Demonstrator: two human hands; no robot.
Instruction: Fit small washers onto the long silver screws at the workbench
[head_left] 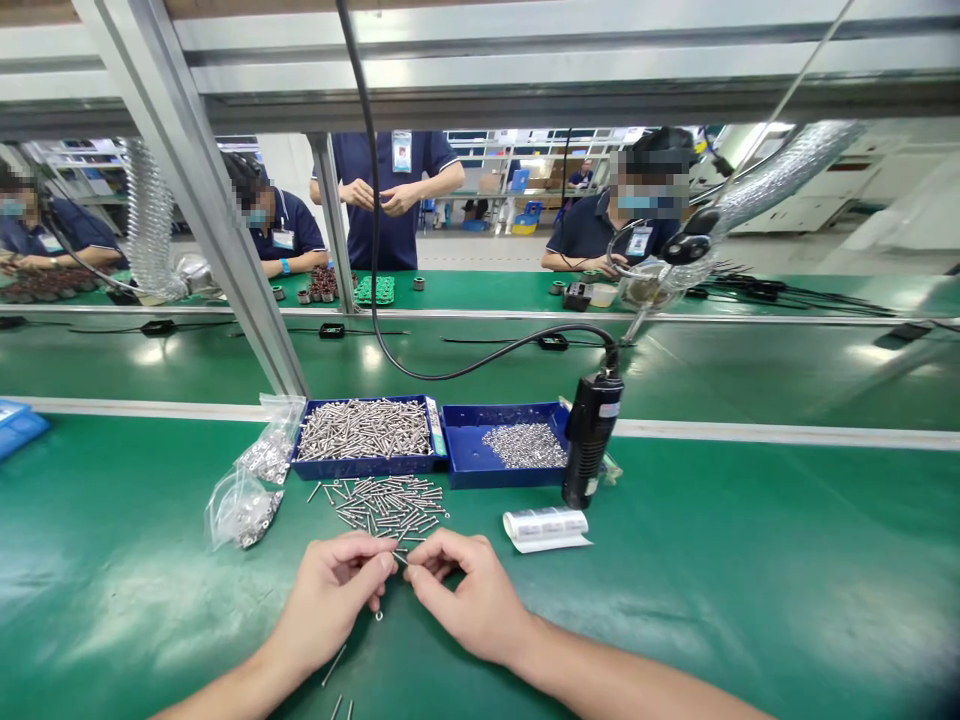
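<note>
My left hand (334, 580) and my right hand (472, 595) meet over the green bench, both with thumb and forefinger pinched. A thin silver screw (400, 558) spans the small gap between the fingertips, with both hands on it. Just under my left fingers there is a small metal ring (379, 616), like a washer or nut; whether it is held or lies on the bench, I cannot tell. Beyond the hands spreads a loose pile of screws (390, 503). A few more screws (334, 665) lie near my left wrist.
Behind the pile stand a blue tray (367, 468) full of screws and a second blue tray (466, 440) with small metal parts. Bags of parts (244, 508) lie left. A black electric screwdriver (592, 435) hangs right, above a label roll (547, 528). Co-workers sit opposite, behind a metal frame.
</note>
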